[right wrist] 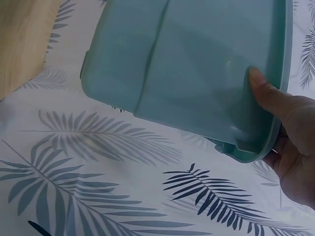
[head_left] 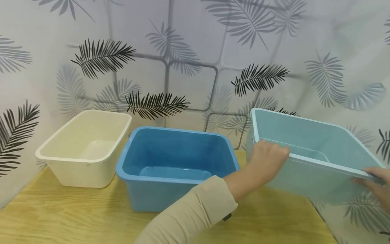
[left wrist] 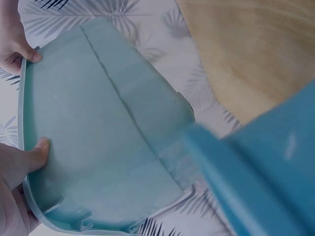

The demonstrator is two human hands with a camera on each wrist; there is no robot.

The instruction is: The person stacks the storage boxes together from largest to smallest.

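A pale teal plastic bin is held tilted at the right edge of the table, its open top facing up and toward the head camera. My left hand grips its near rim close to the left corner, thumb on the outer wall in the left wrist view. At the right end of the same rim, my right hand pinches the edge. The right wrist view shows the right thumb flat on the outer wall, the other fingers over the rim. Nothing shows inside the part of the bin in view.
A blue bin stands mid-table, partly behind my left sleeve. Left of it is a cream bin. A small dark object peeks out below the sleeve. Behind the wooden table hangs a leaf-patterned sheet.
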